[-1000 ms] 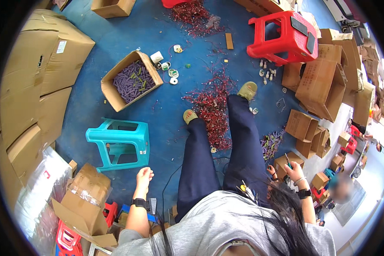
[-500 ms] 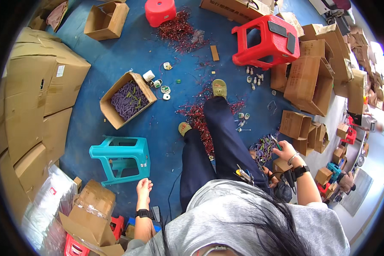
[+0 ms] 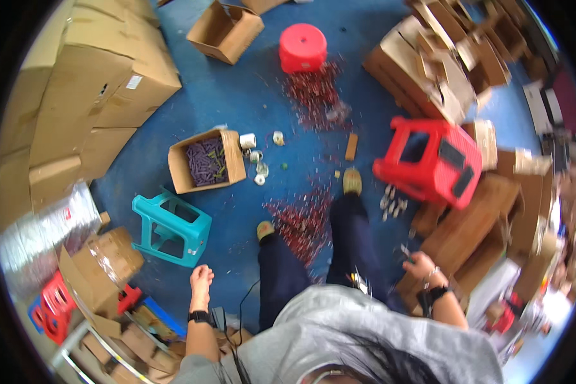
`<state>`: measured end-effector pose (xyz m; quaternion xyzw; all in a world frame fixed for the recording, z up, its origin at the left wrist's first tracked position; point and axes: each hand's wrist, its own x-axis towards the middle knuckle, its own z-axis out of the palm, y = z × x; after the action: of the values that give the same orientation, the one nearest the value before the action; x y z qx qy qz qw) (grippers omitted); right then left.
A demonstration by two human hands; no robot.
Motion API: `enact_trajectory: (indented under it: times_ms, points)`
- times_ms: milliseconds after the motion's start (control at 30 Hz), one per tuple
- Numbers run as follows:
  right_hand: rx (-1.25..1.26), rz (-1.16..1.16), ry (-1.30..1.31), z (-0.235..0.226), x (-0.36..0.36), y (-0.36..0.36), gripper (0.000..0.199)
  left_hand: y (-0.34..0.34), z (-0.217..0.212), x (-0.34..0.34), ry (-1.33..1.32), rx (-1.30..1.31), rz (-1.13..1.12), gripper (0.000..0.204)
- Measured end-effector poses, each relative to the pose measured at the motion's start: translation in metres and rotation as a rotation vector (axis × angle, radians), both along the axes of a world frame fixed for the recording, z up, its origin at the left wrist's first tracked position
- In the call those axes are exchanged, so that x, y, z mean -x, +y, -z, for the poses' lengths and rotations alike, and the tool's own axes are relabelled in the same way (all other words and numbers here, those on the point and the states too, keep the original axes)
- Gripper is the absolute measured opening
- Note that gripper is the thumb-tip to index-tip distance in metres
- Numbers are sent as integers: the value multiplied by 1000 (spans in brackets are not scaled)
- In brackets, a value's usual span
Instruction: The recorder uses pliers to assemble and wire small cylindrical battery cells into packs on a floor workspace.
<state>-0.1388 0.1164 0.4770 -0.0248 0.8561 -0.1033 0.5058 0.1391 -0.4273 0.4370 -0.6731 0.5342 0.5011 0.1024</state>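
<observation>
My left hand (image 3: 201, 278) hangs beside the turquoise plastic stool (image 3: 173, 229), its fingers curled in with nothing visible in them. The stool lies on its side on the blue floor. Off to the right, my right hand (image 3: 421, 265) is closed on small pliers (image 3: 405, 250), whose metal tip points up and left; blur hides their detail. Between and beyond my feet lies a heap of red wire pieces (image 3: 301, 221). A cardboard box (image 3: 235, 163) of purple cylindrical parts, with some green ones among them, stands at the left.
A red stool (image 3: 432, 157) with dark pads stands at the right, near small white parts (image 3: 392, 203). Another red stool (image 3: 303, 48) stands farther off by more red wire. Large cartons (image 3: 96, 96) stack up at the left; open boxes (image 3: 473, 224) crowd the right. Wire spools (image 3: 260, 169) lie centrally.
The view has turned and tilted, so the floor things appear shifted and more of the far right boxes show. My right hand still holds the pliers; my left remains curled.
</observation>
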Motion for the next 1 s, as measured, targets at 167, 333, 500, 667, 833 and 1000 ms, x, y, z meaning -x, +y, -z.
enact_trajectory:
  times_ms: [167, 333, 500, 667, 833, 1000]
  points:
    - [28, 64, 268, 19, 75, 60, 31, 128, -13, 73, -102, -225, 446, 25]
    - [31, -46, 82, 11, 132, 119, 33, 190, -2, 92, -38, -127, 462, 25]
    - [34, -211, 94, 0, 180, 107, 35, 213, -21, 105, 42, -180, -74, 13]
    - [48, -373, 104, -18, 235, 40, 34, 249, -21, 64, 30, -89, -200, 18]
    - [30, -529, 194, -36, 283, -23, 37, 272, -23, 50, 2, -150, -291, 22]
    - [-50, -695, 138, -63, 308, -118, 41, 287, 14, 31, 30, -149, -345, 26]
